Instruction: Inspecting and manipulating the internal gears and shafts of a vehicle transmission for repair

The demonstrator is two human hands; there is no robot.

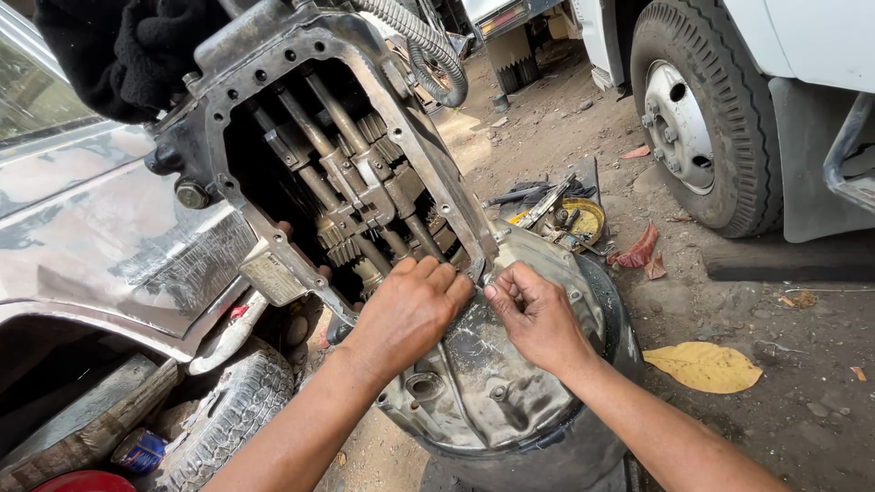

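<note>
an opened gearbox [365,173] with bare shafts and gears lies tilted on a worn tyre [228,410], filling the centre of the head view. the left hand [410,310] rests knuckles-up, fingers curled over the lower rim of the opening, while the right hand [538,314] just beside it pinches something too small to tell at that rim. a tray of tools [570,219] lies on the dirt beyond, near a truck wheel [702,118].
</note>
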